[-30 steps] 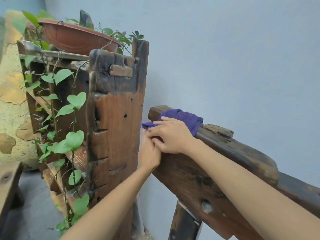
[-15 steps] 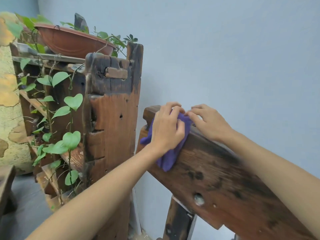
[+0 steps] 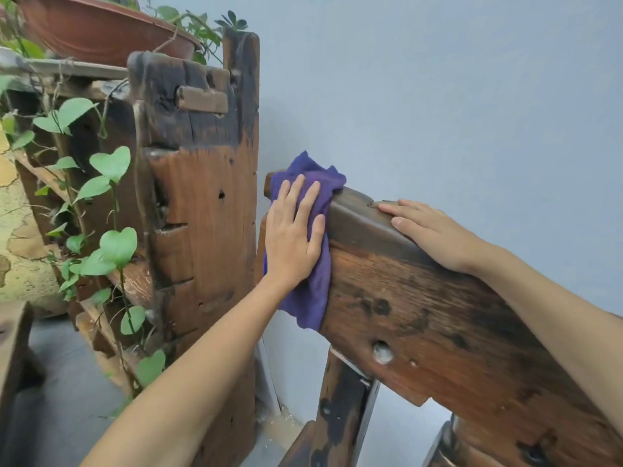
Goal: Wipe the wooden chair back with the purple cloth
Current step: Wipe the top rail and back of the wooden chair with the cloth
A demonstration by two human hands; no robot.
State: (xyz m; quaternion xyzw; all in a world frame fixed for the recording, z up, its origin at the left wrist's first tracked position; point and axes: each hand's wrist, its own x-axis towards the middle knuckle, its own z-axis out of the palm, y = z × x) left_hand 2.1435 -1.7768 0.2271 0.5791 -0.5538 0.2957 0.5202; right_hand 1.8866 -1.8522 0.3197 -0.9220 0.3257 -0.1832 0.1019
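The wooden chair back (image 3: pixel 438 318) is a thick, dark, weathered plank slanting down to the right. A purple cloth (image 3: pixel 315 291) drapes over its left end, bunched at the top corner and hanging below my palm. My left hand (image 3: pixel 293 230) lies flat on the cloth with fingers spread, pressing it against the end of the plank. My right hand (image 3: pixel 428 230) rests palm down on the plank's top edge, to the right of the cloth and not touching it.
A tall weathered wooden stand (image 3: pixel 199 203) is close on the left, with trailing green vines (image 3: pixel 108 210) and a terracotta planter (image 3: pixel 94 32) on top. A pale blue wall (image 3: pixel 438 96) is right behind the chair. Chair legs (image 3: pixel 340 412) show below.
The cloth passed from under my right hand to my left hand. My left hand slid it toward the plank's left end. My right hand moved right along the top edge.
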